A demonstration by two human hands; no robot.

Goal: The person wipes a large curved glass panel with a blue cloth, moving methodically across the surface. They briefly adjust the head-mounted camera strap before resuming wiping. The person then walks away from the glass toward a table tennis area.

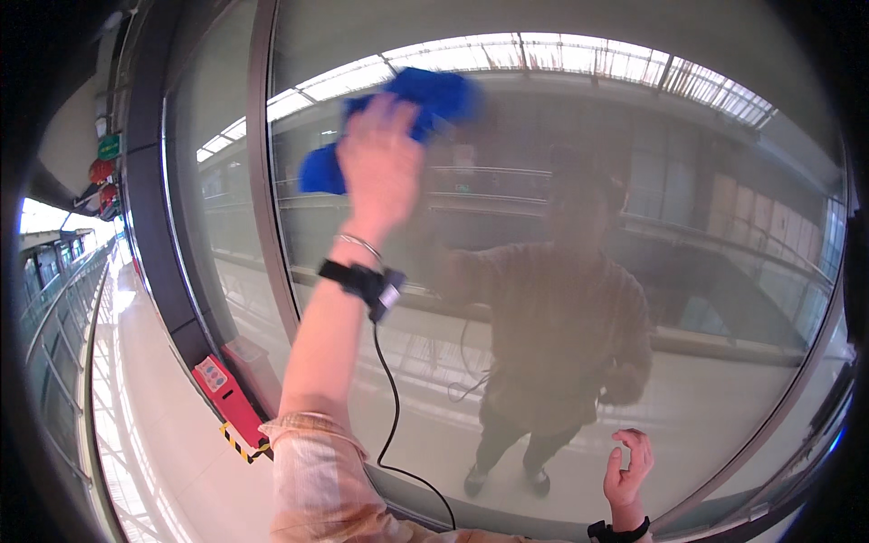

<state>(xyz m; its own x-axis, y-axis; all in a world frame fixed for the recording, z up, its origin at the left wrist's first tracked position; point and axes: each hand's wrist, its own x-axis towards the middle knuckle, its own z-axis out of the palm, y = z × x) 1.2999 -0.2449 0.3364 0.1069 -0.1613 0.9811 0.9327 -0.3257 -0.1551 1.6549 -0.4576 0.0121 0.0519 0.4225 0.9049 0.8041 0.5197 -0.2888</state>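
My left hand (382, 167) is raised to a large glass pane (516, 217) and presses a bright blue cloth (434, 95) to it. The cloth is bunched, its edges spreading past my fingers on both sides; hand and cloth are slightly blurred. A black strap with a small device (367, 285) sits on that wrist beside a thin bracelet, and a black cable runs down from it. Low at the right, my right hand (629, 466) hangs in front of the glass, fingers loosely curled, thumb apart, holding nothing. Its wrist has a black band too.
A metal frame post (262, 154) borders the pane at left. Beyond it stands a red box (224, 398) by the wall, near black-yellow striped edging (237, 443). A walkway with a railing (68, 308) runs along the far left. Reflections of a person and railings fill the glass.
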